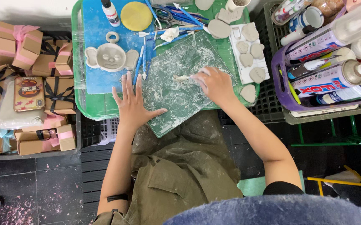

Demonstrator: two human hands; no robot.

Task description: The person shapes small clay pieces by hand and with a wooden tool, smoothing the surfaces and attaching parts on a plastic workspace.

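— While the left hand (pixel 132 106) lies flat with fingers spread on the near-left corner of the green cutting mat (pixel 180 89), what is the right one doing?

— The right hand (pixel 216 85) sits at the mat's middle, fingers closed around a small tool whose pale tip (pixel 182 77) points left over the mat. The tool's handle is hidden in the grip, so I can't tell what kind it is. The mat is smeared all over with whitish clay residue.

— What could go wrong, in your view?

— I'd judge the mat could slide if the flat hand lifts, since its near edge hangs over the green tray (pixel 77 79) toward the lap. A hard sweep could also flick crumbs onto the olive apron (pixel 180 166).

— And left of the mat?

— Just beyond it, on the blue sheet (pixel 95 50), lies a grey clay face with big ears (pixel 112 57), with a small clay ring (pixel 113 37) above it. It is close to the left fingertips; a careless reach might dent it, I think.

— What crowds the rest?

— Right of the mat, a white board (pixel 268 62) carries heart-shaped clay pieces (pixel 257 75). Behind the mat lie blue-handled tools (pixel 176 16) and a yellow disc (pixel 136 16). Well right of the mat, a purple basket (pixel 281 79) holds spray cans; well left, tan gift boxes (pixel 51 62) with ribbons.
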